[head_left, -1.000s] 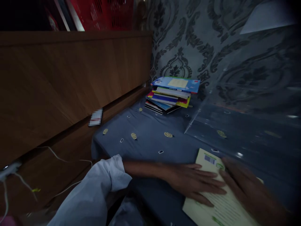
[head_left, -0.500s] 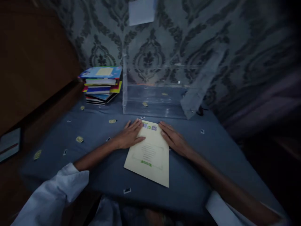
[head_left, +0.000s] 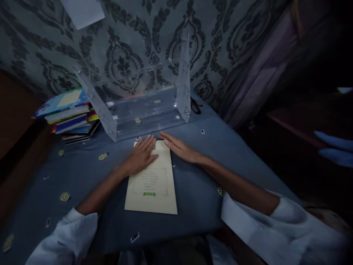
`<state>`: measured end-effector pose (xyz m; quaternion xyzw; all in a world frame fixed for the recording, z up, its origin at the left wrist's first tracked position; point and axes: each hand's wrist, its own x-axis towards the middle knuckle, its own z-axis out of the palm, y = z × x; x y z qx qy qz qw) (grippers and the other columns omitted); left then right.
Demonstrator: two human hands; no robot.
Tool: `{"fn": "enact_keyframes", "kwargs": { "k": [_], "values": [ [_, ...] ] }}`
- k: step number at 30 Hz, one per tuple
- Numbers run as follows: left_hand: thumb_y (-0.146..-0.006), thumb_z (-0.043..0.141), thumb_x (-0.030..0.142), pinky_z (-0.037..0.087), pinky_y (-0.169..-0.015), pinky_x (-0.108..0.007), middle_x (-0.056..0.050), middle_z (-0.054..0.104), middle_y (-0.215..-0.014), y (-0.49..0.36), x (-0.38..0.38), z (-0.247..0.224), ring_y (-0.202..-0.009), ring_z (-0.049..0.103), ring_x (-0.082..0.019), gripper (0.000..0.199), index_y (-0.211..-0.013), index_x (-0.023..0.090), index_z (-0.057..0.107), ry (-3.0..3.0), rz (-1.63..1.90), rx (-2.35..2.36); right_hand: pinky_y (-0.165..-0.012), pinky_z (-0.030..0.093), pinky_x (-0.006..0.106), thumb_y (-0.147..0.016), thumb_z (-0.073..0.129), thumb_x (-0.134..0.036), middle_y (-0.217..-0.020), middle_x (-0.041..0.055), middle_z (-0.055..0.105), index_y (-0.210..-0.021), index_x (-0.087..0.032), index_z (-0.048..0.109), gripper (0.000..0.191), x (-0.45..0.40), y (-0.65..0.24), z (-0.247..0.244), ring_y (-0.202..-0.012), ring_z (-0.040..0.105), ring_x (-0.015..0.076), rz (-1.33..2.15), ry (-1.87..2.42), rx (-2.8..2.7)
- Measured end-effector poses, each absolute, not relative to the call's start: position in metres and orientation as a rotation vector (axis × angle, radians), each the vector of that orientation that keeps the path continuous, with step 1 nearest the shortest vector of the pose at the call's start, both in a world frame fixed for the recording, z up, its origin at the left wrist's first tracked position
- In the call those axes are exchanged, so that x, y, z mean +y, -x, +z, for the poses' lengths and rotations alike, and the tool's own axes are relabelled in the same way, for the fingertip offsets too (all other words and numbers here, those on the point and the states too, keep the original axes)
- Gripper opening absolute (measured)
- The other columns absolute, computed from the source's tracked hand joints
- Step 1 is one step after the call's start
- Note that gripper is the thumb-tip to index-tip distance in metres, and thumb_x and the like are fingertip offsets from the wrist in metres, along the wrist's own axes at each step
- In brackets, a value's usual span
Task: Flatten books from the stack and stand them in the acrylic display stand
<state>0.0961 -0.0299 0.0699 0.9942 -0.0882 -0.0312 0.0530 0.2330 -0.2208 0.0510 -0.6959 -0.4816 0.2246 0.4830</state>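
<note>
A cream booklet [head_left: 151, 184] with a green label and faint printed text lies flat on the blue cloth, its print upside down. My left hand [head_left: 140, 155] rests flat across its upper left part, fingers stretched out and thumb apart. At the booklet's top right corner lies my right hand [head_left: 179, 147], its fingers extended and the fingertips on the top edge. Neither hand grips anything. Just beyond the fingertips stands a clear plastic rack [head_left: 149, 106].
A stack of books [head_left: 73, 114] stands left of the rack. Eyeglasses [head_left: 195, 106] lie to its right. The blue tablecloth [head_left: 209, 154] reaches the patterned wall. Paper hangs on the wall [head_left: 82, 13]. Something blue [head_left: 335, 147] shows at the far right.
The view has turned to the right, so the rack and books appear further left and tilted. My right hand has moved in over the booklet's top corner. The booklet appears straighter.
</note>
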Motion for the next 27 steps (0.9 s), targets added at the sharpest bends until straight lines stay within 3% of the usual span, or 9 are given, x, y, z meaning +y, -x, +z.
{"fn": "enact_keyframes", "kwargs": {
  "k": [7, 15, 21, 27],
  "values": [
    [-0.105, 0.013, 0.059, 0.006, -0.128, -0.047, -0.016, 0.011, -0.166, -0.091, -0.056, 0.078, -0.156, 0.001, -0.023, 0.075, -0.16, 0.009, 0.01, -3.011, -0.177, -0.558, -0.124, 0.028, 0.049, -0.099, 0.03, -0.069, -0.156, 0.0082, 0.047, -0.154, -0.022, 0.039, 0.073, -0.221, -0.234, 0.054, -0.144, 0.043, 0.0252, 0.578, 1.64, -1.116],
    [-0.104, 0.027, 0.06, 0.007, -0.128, -0.048, -0.014, 0.022, -0.165, -0.048, -0.097, 0.08, -0.156, 0.009, -0.023, 0.076, -0.159, 0.008, 0.016, -2.862, -0.171, -0.982, -0.122, 0.031, 0.052, -0.102, 0.027, -0.065, -0.154, 0.0084, 0.048, -0.15, -0.021, 0.046, 0.068, -0.222, -0.234, 0.052, -0.143, 0.044, 0.0265, 0.499, 1.725, -1.243],
    [-0.103, 0.038, 0.057, 0.013, -0.127, -0.049, -0.012, 0.029, -0.163, -0.009, -0.105, 0.082, -0.155, 0.017, -0.023, 0.078, -0.16, 0.01, 0.014, -2.806, -0.167, -1.046, -0.124, 0.025, 0.053, -0.103, 0.03, -0.058, -0.162, 0.0127, 0.034, -0.154, -0.017, 0.039, 0.066, -0.223, -0.225, 0.04, -0.153, 0.024, 0.0283, 0.335, 1.874, -1.516],
    [-0.1, 0.039, 0.063, 0.002, -0.126, -0.055, -0.015, 0.028, -0.163, 0.017, -0.092, 0.08, -0.155, 0.016, -0.027, 0.087, -0.161, 0.011, 0.005, -2.913, -0.14, -0.792, -0.124, 0.02, 0.059, -0.105, 0.038, -0.044, -0.163, 0.0178, 0.03, -0.155, -0.013, 0.035, 0.059, -0.23, -0.202, 0.034, -0.154, 0.017, 0.03, 0.059, 2.001, -1.754]
  ]
}}
